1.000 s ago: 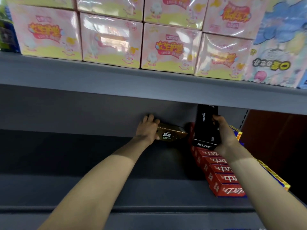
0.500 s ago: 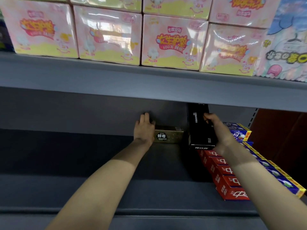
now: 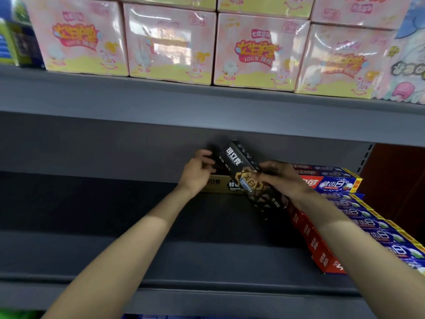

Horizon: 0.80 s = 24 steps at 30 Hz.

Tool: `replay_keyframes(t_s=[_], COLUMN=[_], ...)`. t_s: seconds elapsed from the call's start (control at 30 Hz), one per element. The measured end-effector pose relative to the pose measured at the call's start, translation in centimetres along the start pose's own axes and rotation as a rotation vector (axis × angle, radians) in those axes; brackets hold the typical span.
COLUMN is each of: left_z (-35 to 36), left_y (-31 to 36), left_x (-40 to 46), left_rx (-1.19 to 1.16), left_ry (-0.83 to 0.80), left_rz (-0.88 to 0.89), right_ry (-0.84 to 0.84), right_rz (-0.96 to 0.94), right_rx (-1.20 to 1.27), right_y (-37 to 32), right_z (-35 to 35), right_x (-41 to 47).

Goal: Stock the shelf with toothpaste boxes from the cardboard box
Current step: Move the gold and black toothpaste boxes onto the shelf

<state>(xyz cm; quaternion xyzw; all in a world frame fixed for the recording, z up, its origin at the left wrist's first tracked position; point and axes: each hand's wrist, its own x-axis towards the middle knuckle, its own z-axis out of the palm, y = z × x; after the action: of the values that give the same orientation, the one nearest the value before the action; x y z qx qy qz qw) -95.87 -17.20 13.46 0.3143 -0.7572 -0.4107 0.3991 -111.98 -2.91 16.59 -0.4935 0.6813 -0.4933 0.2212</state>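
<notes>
Two hands meet at the back of the grey shelf (image 3: 115, 256). My right hand (image 3: 279, 178) has its fingers clamped on a black box (image 3: 248, 178), held tilted above the shelf. My left hand (image 3: 195, 172) curls its fingers round the box's upper end. Behind lies a gold box (image 3: 220, 186); red boxes (image 3: 315, 240) and blue boxes (image 3: 368, 219) line the right.

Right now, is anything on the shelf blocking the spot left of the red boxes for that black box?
Yes. The gold box lies across the back there, below the tilted black box held by both the left hand and right hand; the shelf nearer is bare.
</notes>
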Motion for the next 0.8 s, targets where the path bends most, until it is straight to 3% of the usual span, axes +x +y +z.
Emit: replay_keyframes(t_s=[0.27,0.5,0.8], left_z=[-2.2,-1.9,-1.9], left_y=[0.0,0.3,0.3], left_x=[-1.1,1.2,2.5], left_rx=[0.128,0.325,0.331], left_ry=[-0.21,-0.028,0.073], left_rz=[0.047,0.042,-0.06], right_ry=[-0.202,-0.108,-0.035], right_rz=[-0.137,-0.235,-0.286], right_rx=[-0.522,-0.905,-0.975], right_y=[0.3,-1.3,0.4], right_z=[1.1,1.7,3.3], right_x=[3.3,5.9,7.5])
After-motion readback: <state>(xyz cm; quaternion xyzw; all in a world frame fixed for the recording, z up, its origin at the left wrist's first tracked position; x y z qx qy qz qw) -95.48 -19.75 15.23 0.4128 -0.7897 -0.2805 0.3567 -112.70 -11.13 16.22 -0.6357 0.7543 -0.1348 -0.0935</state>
